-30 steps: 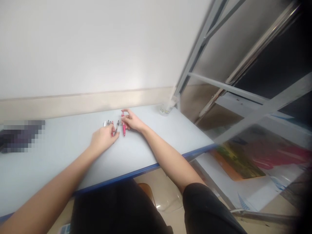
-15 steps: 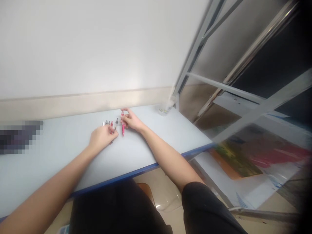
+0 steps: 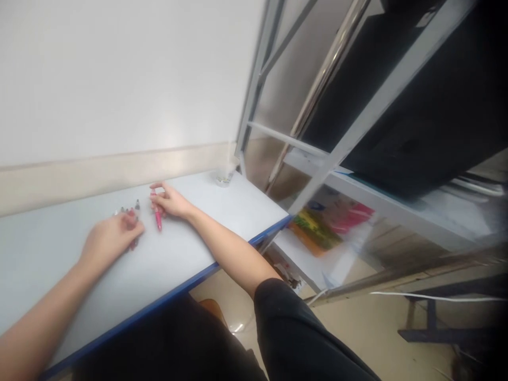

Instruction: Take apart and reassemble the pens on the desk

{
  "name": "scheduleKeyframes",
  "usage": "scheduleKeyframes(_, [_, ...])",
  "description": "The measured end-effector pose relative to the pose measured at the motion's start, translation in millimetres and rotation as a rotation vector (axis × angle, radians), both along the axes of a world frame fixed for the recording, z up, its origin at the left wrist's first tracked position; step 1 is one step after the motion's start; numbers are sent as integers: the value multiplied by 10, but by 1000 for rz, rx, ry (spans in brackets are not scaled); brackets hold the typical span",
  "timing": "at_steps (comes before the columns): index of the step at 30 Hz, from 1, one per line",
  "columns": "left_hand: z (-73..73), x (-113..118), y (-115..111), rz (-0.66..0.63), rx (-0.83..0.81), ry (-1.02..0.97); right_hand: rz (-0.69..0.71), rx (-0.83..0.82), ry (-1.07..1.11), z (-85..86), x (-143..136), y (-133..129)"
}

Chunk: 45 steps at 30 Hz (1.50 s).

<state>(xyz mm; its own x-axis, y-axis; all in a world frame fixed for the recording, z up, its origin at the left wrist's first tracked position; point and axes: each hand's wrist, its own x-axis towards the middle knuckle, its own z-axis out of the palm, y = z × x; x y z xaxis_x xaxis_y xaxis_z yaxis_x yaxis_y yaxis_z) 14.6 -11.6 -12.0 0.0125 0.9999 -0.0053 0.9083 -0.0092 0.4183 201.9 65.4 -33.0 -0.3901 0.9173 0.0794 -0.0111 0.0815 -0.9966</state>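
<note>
My right hand [image 3: 169,201] grips a pink-red pen [image 3: 158,219], its lower end pointing toward the table's front edge. To its left, my left hand [image 3: 111,235] has thumb and fingers pinched on a dark-tipped pen [image 3: 137,203], though motion blur softens the grip. Several more pens [image 3: 123,211] lie side by side next to it, with white, dark and red ends showing; my left hand covers much of their length. All of this happens on a pale tabletop [image 3: 178,254] with a blue edge.
A clear plastic cup [image 3: 223,178] with a patterned band stands at the table's back right. Beyond the right end rises a grey metal frame [image 3: 254,90], with a shelf holding a colourful printed sheet [image 3: 317,230]. A white wall [image 3: 119,79] borders the back.
The view has swung to the right, so hands and table appear farther left. Both hands keep their places by the pens, the right still holding the pink-red pen.
</note>
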Motion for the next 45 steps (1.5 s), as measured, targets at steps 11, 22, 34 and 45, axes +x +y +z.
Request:
scheduleKeyframes(11, [-6, 16, -47, 56, 42, -48, 1, -14, -22, 64, -13, -65])
scheduleKeyframes(22, [-24, 44, -56, 120, 6, -138, 11, -21, -50, -1, -25, -26])
scheduleKeyframes(34, [-128, -175, 46, 203, 373, -800, 27, 41, -132, -65, 27, 53])
scheduleKeyframes(45, [-91, -177, 26, 171, 199, -938, -48, 63, -170, -23, 59, 10])
